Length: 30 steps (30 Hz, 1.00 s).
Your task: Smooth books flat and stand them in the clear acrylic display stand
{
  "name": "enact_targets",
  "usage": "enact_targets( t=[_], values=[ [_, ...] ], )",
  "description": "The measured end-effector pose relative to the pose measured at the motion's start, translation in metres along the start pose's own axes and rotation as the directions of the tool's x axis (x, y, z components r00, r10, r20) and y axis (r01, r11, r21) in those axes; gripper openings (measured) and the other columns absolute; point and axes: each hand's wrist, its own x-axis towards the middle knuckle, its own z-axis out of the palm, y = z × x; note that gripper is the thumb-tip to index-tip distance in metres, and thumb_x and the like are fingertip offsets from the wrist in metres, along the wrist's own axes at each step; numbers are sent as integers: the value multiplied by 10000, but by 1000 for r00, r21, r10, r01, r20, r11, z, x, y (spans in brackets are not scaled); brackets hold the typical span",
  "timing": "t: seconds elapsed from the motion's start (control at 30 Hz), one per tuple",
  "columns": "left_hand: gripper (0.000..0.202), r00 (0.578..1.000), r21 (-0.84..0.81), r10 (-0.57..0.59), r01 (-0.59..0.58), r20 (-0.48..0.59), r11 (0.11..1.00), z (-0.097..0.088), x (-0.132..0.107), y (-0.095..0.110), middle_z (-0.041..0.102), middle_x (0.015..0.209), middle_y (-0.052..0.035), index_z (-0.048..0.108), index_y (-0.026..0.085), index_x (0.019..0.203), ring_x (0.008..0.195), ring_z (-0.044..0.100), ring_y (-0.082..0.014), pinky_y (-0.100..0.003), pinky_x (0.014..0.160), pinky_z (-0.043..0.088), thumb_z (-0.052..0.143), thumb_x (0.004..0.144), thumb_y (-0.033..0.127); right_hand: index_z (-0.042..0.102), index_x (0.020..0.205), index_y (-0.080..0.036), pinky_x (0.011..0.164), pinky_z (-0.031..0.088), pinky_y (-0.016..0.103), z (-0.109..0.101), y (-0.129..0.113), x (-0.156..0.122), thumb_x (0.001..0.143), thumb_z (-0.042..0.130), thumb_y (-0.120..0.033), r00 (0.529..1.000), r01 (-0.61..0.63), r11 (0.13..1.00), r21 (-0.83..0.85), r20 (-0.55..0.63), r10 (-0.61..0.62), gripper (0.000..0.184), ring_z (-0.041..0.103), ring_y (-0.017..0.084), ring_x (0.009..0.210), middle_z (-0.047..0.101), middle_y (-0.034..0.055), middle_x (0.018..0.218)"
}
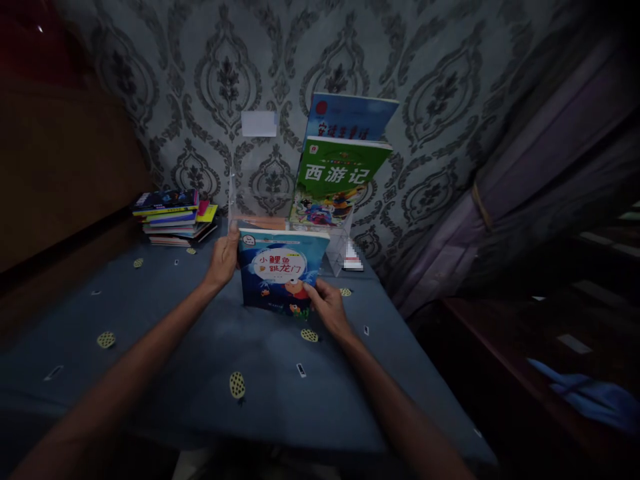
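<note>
A blue picture book (280, 273) with a white title oval, an orange fish and Chinese lettering stands tilted before a clear acrylic book stand (260, 180). My left hand (224, 257) is closed at its upper left edge, thumb pointing up; the fingers behind are partly hidden. At the lower right edge, my right hand (327, 303) grips the same book, thumb on the front cover. Behind it, a green book (335, 177) leans in the right part of the stand, overlapping a light blue book (350, 117) at its back. An orange edge shows low in the stand's left part.
A stack of books (175, 220) lies at the table's back left. A small white triangular object (352, 257), partly pixelated, stands right of the stand. Dark blue cloth covers the table (190, 387). Patterned wallpaper is behind; a tied curtain (460, 200) hangs at right.
</note>
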Motion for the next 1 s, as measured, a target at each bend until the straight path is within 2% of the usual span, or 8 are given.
enact_targets(
  t=[0.13,0.23,0.33,0.43,0.53,0.7,0.87,1.0],
  values=[
    [541,998,-146,41,-35,42,989,6,-7,-5,638,720,-22,615,166,786,731,608,-177,-265,648,475,411,944,641,438,558,-214,419,268,217,0,-6,-5,825,605,-563,999,-25,999,44,-21,26,471,349,86,434,369,-75,478],
    [514,996,-340,-11,39,85,939,13,-12,-18,702,1004,-53,650,148,1029,950,627,-208,-289,842,487,596,846,625,416,556,-215,395,233,211,-3,-9,-9,786,620,-619,995,-101,989,110,-1,102,508,307,71,422,352,-81,481],
    [560,976,-519,-162,214,144,828,22,-20,-38,720,1009,-60,675,144,1040,958,648,-222,-305,872,493,715,739,614,445,581,-211,378,221,213,-7,-10,-15,770,619,-654,977,-206,969,133,83,197,513,304,66,406,368,-82,484],
    [579,911,-575,-350,409,218,708,29,-32,-59,732,921,-60,688,135,1009,843,670,-208,-298,773,529,770,674,600,464,591,-208,368,229,216,-11,-8,-20,753,617,-684,949,-282,952,118,176,259,526,319,65,383,390,-82,470],
    [544,857,-530,-445,512,260,676,35,-44,-74,719,823,-43,684,138,938,711,655,-172,-272,656,537,760,667,604,468,594,-207,372,248,212,-15,-5,-23,749,613,-690,925,-322,942,93,243,292,528,338,64,369,413,-82,456],
    [491,846,-406,-458,533,272,742,41,-49,-89,620,624,13,637,147,830,517,561,-126,-231,491,465,681,714,622,531,655,-194,378,240,205,-17,2,-25,758,625,-633,913,-337,941,37,257,316,461,349,60,354,437,-87,451],
    [410,880,-193,-405,454,247,870,40,-45,-100,597,614,22,626,152,916,491,529,-130,-215,457,396,629,759,531,564,688,-190,383,281,208,-17,13,-25,746,654,-552,919,-320,946,-60,224,325,378,392,72,354,465,-83,453],
    [300,929,17,-316,319,194,948,33,-44,-105,619,691,7,633,171,1003,636,574,-171,-266,621,461,634,761,347,648,833,-169,420,357,221,-18,21,-25,744,657,-505,933,-287,937,-201,162,320,347,482,106,393,539,-64,485]
  ],
)
